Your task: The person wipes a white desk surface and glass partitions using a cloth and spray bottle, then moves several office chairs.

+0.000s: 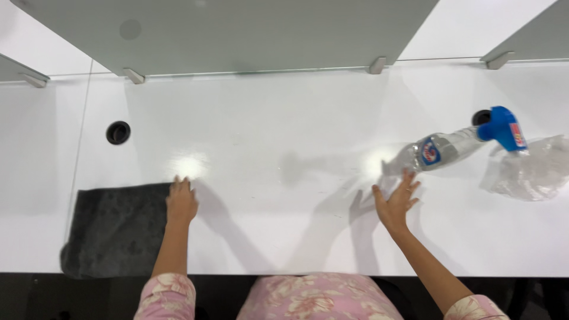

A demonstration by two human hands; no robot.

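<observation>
Right now the left hand (181, 201) rests flat, fingers open, on the edge of a dark cloth (115, 228) on the white tabletop (284, 148). The right hand (396, 201), open and empty, reaches toward a lying spray bottle (459, 145); gripping it seems the likely next need.

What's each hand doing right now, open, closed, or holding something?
Left hand: open, flat on the table, touching the edge of the dark cloth.
Right hand: open, fingers spread, holding nothing, just short of the bottle.
</observation>
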